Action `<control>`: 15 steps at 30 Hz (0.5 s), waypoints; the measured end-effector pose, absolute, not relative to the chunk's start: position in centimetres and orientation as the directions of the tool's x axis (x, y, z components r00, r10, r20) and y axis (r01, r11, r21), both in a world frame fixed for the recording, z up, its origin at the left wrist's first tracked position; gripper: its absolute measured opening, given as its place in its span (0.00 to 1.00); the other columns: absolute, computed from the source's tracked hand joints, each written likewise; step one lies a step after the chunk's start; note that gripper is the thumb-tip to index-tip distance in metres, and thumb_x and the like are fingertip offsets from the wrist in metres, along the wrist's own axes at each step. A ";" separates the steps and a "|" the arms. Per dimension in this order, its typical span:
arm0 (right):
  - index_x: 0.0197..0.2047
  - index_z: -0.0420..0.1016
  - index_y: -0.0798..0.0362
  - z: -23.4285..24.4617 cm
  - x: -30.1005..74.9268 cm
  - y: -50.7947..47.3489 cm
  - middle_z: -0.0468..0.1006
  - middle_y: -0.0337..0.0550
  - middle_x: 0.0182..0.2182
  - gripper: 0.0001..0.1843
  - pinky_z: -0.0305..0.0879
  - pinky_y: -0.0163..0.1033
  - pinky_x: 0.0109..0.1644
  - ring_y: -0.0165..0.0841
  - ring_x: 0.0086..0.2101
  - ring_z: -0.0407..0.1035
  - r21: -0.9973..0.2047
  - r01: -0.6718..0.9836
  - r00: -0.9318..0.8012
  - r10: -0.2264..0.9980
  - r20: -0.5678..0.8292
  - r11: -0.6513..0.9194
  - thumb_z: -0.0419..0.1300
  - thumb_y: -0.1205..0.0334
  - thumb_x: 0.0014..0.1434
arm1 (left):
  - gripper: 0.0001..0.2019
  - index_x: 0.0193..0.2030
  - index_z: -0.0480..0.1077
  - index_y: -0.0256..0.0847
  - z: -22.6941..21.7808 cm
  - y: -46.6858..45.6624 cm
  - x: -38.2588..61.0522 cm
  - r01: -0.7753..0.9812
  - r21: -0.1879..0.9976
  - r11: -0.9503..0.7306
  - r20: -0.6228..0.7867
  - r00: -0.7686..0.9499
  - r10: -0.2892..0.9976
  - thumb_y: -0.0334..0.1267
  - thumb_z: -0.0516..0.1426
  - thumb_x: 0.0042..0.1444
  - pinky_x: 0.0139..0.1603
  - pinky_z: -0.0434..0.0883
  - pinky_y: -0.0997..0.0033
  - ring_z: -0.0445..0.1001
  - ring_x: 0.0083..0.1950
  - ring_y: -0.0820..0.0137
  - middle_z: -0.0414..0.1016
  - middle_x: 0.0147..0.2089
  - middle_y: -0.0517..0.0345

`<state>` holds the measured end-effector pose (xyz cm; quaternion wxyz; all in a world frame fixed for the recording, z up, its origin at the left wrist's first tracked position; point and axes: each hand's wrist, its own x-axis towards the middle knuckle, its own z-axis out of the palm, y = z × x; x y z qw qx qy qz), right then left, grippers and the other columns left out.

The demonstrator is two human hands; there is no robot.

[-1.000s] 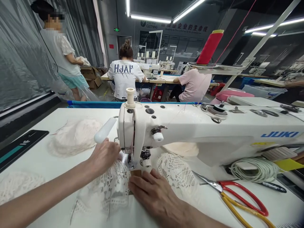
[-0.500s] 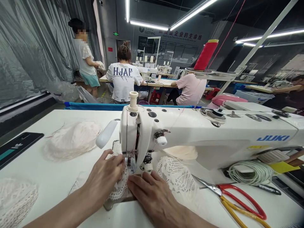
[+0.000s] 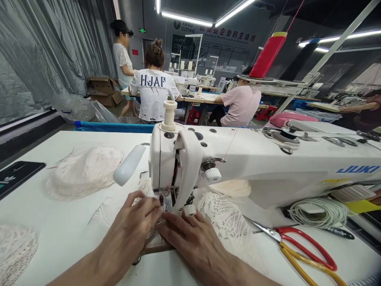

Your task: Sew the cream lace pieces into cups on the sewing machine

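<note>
A white JUKI sewing machine (image 3: pixel 268 167) stands across the white table (image 3: pixel 59 234). White lace fabric (image 3: pixel 226 218) lies under its needle head. My left hand (image 3: pixel 133 222) rests on the lace just left of the presser foot, fingers curled and pressing the cloth down. Just right of the needle, my right hand (image 3: pixel 190 238) lies flat on the lace, with the fingers stretched toward the needle. The two hands nearly touch at the fingertips. The lace between them is mostly hidden by the hands.
Red-and-yellow-handled scissors (image 3: pixel 300 248) lie right of my hands, with a coil of white cord (image 3: pixel 318 210) behind them. Piles of white lace pieces (image 3: pixel 83 171) sit at left, and a dark phone (image 3: pixel 14 176) at the left edge. Other people work at tables behind.
My left hand slid from beside the machine head down onto the lace in front of the needle. Both hands drew closer together. My view shifted slightly.
</note>
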<state>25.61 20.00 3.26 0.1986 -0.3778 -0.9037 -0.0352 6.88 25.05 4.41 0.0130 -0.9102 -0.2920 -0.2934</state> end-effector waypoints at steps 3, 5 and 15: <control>0.50 0.69 0.52 3.6 25.6 19.9 0.72 0.45 0.48 0.15 0.58 0.42 0.35 0.36 0.36 0.65 -0.096 0.696 -0.635 0.672 0.382 0.712 0.47 0.70 0.63 | 0.12 0.33 0.66 0.41 3.5 24.8 6.6 0.533 0.178 -0.827 0.467 0.694 0.548 0.23 0.45 0.59 0.43 0.58 0.61 0.68 0.27 0.72 0.68 0.28 0.65; 0.50 0.69 0.53 3.6 25.7 19.9 0.73 0.46 0.46 0.15 0.58 0.42 0.35 0.35 0.36 0.65 -0.103 0.695 -0.627 0.670 0.397 0.711 0.46 0.70 0.63 | 0.12 0.34 0.67 0.41 3.0 24.9 6.4 0.526 0.180 -0.831 0.444 0.711 0.546 0.24 0.46 0.59 0.44 0.58 0.61 0.68 0.29 0.71 0.69 0.29 0.65; 0.48 0.68 0.55 3.4 25.9 19.8 0.72 0.45 0.39 0.13 0.56 0.40 0.37 0.33 0.34 0.64 -0.143 0.693 -0.623 0.687 0.374 0.706 0.47 0.69 0.65 | 0.13 0.37 0.69 0.44 3.1 24.9 6.3 0.553 0.256 -0.793 0.418 0.676 0.607 0.25 0.46 0.58 0.51 0.55 0.61 0.71 0.40 0.68 0.73 0.34 0.63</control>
